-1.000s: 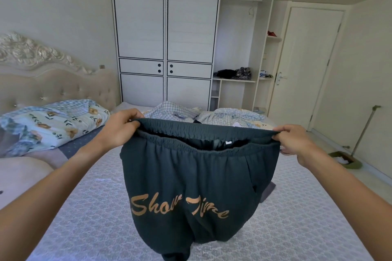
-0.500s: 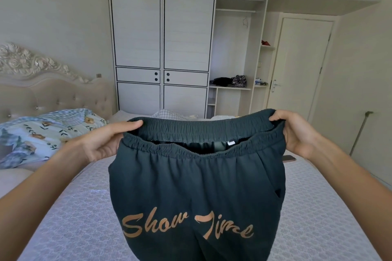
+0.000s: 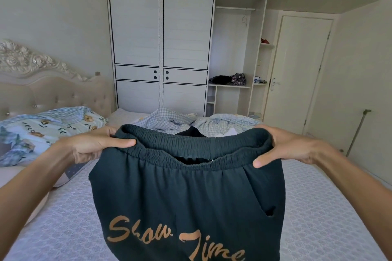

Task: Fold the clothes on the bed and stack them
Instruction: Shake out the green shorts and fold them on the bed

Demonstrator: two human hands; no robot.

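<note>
From my seat the biggest thing in the head view is the white wardrobe [image 3: 161, 48] on the far wall, two tall panelled doors with an open section to their right where a dark bundle and a patterned bundle lie on a shelf [image 3: 230, 86]. Overhead cabinets run above it, and a cream door [image 3: 297, 72] stands closed to the right. Below that stretches the bed [image 3: 318, 207], its pale quilted cover bare on both sides of what I am holding, with a tufted beige headboard [image 3: 53, 91] topped by carved scrollwork at the left. A floral quilt [image 3: 48, 129] is bunched against the headboard, and a heap of blue checked clothes [image 3: 176, 117] lies at the far edge of the mattress, a dark piece poking out in the middle of it.

I hold the dark green sweatpants [image 3: 186, 197] up in the air over the bed, waistband uppermost, the legs hanging out of the bottom of the frame. Orange script reading "Show Time" crosses the front and a slit pocket shows at the right hip. My left hand [image 3: 93, 147] pinches the left end of the elastic waistband, thumb on top. My right hand [image 3: 286, 146] grips the right end, thumb pressed on the front of the cloth and fingers hidden behind it. A long-handled tool [image 3: 358, 131] leans against the right wall.
</note>
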